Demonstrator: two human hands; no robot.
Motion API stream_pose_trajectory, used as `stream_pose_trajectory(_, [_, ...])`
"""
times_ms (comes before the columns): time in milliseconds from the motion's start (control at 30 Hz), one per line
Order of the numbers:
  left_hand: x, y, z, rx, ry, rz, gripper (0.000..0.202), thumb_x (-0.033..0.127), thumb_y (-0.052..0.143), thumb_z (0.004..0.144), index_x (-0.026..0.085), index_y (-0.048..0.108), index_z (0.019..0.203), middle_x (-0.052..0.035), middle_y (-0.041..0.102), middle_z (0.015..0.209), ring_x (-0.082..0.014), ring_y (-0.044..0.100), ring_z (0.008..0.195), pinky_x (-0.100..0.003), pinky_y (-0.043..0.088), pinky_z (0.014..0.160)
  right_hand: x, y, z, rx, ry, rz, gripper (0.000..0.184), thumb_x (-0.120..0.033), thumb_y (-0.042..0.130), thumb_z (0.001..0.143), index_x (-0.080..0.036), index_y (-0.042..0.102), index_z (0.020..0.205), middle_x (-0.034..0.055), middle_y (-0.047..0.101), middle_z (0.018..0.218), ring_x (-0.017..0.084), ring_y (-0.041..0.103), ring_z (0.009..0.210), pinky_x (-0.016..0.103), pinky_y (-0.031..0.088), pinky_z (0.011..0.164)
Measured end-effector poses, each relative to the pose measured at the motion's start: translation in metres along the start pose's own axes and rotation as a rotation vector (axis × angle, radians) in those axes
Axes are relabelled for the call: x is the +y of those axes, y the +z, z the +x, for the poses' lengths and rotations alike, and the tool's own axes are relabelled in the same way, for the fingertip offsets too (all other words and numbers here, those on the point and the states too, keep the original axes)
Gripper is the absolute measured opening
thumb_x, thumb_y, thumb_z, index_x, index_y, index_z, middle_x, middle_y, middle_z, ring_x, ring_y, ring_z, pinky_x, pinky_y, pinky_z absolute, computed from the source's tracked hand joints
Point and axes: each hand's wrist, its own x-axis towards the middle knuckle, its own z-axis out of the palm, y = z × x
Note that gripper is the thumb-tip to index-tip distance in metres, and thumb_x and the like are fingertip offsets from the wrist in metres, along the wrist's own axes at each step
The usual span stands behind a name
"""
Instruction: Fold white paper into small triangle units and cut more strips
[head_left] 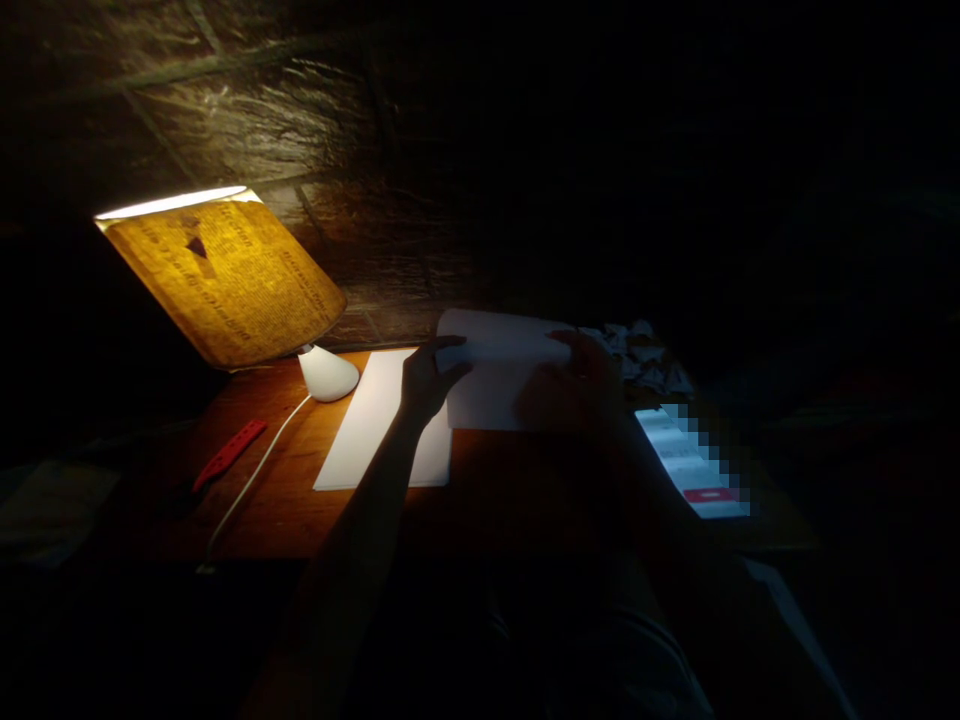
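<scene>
The room is dark and a lamp lights a small wooden table (300,510). My left hand (426,380) is closed on the left edge of a white sheet of paper (495,375), thumb on top. My right hand (574,385), mostly in shadow, grips the same sheet at its right side. The sheet is lifted a little and bent over at its far edge. A second white sheet (375,430) lies flat on the table under my left wrist.
A lamp with a yellow printed shade (225,275) and white base (328,373) stands at the left; its white cord (251,480) runs toward the front edge. A red strip (229,452) lies left. A lit phone screen (690,460) sits right, crumpled paper (637,350) behind it.
</scene>
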Motion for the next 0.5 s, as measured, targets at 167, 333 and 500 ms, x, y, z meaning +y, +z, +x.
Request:
stream_pose_trajectory(167, [0.006, 0.001, -0.004, 0.066, 0.054, -0.008, 0.038, 0.036, 0.095, 0.070, 0.022, 0.081, 0.102, -0.0051, 0.080, 0.101, -0.0296, 0.073, 0.103, -0.038, 0.055, 0.095, -0.008, -0.003, -0.003, 0.020, -0.034, -0.163, 0.035, -0.061, 0.077, 0.086, -0.029, 0.079, 0.101, 0.0085, 0.073, 0.100, 0.029, 0.062, 0.095, 0.042, 0.050, 0.084])
stream_pose_trajectory(333, [0.013, 0.001, -0.007, 0.099, 0.137, 0.009, 0.026, 0.033, 0.094, 0.076, 0.022, 0.082, 0.096, -0.0056, 0.079, 0.101, -0.0260, 0.072, 0.102, -0.037, 0.053, 0.098, -0.004, -0.004, -0.002, 0.074, -0.124, -0.211, 0.033, -0.060, 0.078, 0.087, -0.027, 0.082, 0.091, 0.0067, 0.060, 0.085, 0.027, 0.055, 0.086, 0.042, 0.048, 0.081])
stream_pose_trajectory(500, [0.006, -0.003, -0.001, 0.140, 0.225, 0.094, 0.027, 0.040, 0.096, 0.075, 0.021, 0.079, 0.086, -0.0034, 0.069, 0.095, -0.0225, 0.067, 0.096, -0.038, 0.054, 0.094, 0.008, -0.005, 0.000, 0.163, -0.194, -0.282, 0.043, -0.066, 0.077, 0.086, -0.024, 0.077, 0.078, 0.0035, 0.050, 0.085, 0.021, 0.050, 0.080, 0.039, 0.049, 0.077])
